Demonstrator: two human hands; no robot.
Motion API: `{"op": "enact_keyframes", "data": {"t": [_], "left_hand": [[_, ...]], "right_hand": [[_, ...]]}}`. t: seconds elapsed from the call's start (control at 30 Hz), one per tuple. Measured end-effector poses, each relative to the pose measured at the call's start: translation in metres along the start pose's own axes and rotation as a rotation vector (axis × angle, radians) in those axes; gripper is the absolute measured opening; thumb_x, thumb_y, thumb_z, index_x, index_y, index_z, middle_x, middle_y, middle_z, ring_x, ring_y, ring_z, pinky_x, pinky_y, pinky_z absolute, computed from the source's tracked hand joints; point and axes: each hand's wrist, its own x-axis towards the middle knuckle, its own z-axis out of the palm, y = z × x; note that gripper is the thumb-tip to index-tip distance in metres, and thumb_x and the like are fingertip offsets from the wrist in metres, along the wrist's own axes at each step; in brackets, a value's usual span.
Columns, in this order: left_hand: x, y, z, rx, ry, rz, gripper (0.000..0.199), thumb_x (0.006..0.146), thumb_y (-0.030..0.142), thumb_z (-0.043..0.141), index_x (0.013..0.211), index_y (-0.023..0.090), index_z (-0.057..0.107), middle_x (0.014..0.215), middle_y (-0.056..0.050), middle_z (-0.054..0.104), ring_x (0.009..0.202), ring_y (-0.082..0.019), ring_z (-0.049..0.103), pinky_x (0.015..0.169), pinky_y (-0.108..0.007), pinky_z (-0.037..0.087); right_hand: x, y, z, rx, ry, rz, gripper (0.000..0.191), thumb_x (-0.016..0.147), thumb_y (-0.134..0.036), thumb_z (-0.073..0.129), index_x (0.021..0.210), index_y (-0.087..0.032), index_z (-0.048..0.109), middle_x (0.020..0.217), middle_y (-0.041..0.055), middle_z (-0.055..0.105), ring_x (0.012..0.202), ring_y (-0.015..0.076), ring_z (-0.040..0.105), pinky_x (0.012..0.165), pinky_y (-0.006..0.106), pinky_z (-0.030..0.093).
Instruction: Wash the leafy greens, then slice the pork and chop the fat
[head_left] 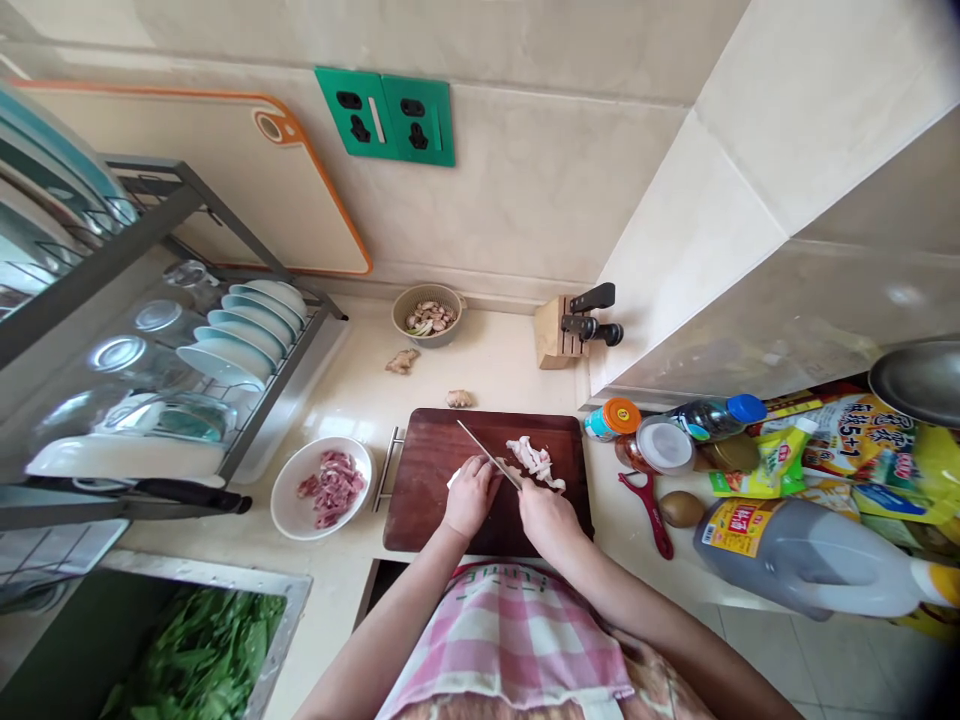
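My right hand (551, 515) is closed round the handle of a kitchen knife (484, 447), whose blade points away to the upper left. With fingers curled, my left hand (471, 497) presses a piece of pale meat (453, 479) onto the dark wooden cutting board (420, 470), close beside the blade. Most of that piece is hidden under the fingers. Cut strips of pale, fatty meat (534, 460) lie on the board right of the knife. Left of the board stands a white bowl (281, 500) holding pinkish sliced meat (332, 487).
Behind the board are ginger pieces (403, 361), a colander (399, 322) and a knife block (551, 335). Jars (664, 446), a red peeler (651, 510) and a large bottle (795, 555) crowd the right. A dish rack (255, 250) and a sink (296, 600) with greens are left.
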Motion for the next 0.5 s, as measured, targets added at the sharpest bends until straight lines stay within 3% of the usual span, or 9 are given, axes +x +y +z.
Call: {"op": "enact_keyframes", "data": {"t": [0.13, 0.27, 0.37, 0.5], "left_hand": [[-0.003, 0.005, 0.001, 0.011, 0.015, 0.027, 0.015, 0.084, 0.025, 0.046, 0.090, 0.018, 0.058, 0.095, -0.008, 0.060, 0.092, -0.020, 0.055, 0.083, -0.036, 0.048], [-0.013, 0.012, 0.000, -0.032, -0.047, 0.095, 0.018, 0.084, 0.024, 0.046, 0.096, 0.018, 0.058, 0.098, -0.009, 0.058, 0.096, -0.020, 0.053, 0.085, -0.036, 0.047], [-0.019, 0.015, -0.003, -0.039, -0.052, 0.098, 0.020, 0.084, 0.023, 0.044, 0.099, 0.017, 0.056, 0.107, -0.010, 0.054, 0.101, -0.021, 0.050, 0.087, -0.036, 0.046], [-0.016, 0.015, -0.004, -0.068, -0.055, 0.092, 0.017, 0.086, 0.023, 0.043, 0.092, 0.018, 0.058, 0.096, -0.007, 0.057, 0.094, -0.018, 0.052, 0.083, -0.033, 0.047]], "right_hand": [[-0.021, 0.013, 0.012, -0.004, -0.025, 0.068, 0.030, 0.090, -0.025, 0.027, 0.101, -0.016, 0.054, 0.083, 0.0128, 0.067, 0.077, 0.0231, 0.065, 0.064, 0.031, 0.045], [0.000, -0.002, -0.001, 0.073, 0.038, 0.012, 0.031, 0.090, -0.026, 0.027, 0.101, -0.015, 0.054, 0.090, 0.0132, 0.066, 0.084, 0.0217, 0.063, 0.070, 0.030, 0.044], [0.007, -0.001, -0.009, 0.096, 0.082, -0.015, 0.030, 0.090, -0.027, 0.028, 0.097, -0.015, 0.055, 0.091, 0.0128, 0.065, 0.087, 0.0206, 0.062, 0.073, 0.029, 0.041], [-0.017, 0.016, -0.003, 0.073, 0.082, -0.003, 0.032, 0.090, -0.028, 0.025, 0.092, -0.016, 0.055, 0.080, 0.0101, 0.066, 0.075, 0.0188, 0.064, 0.062, 0.025, 0.040]]}}
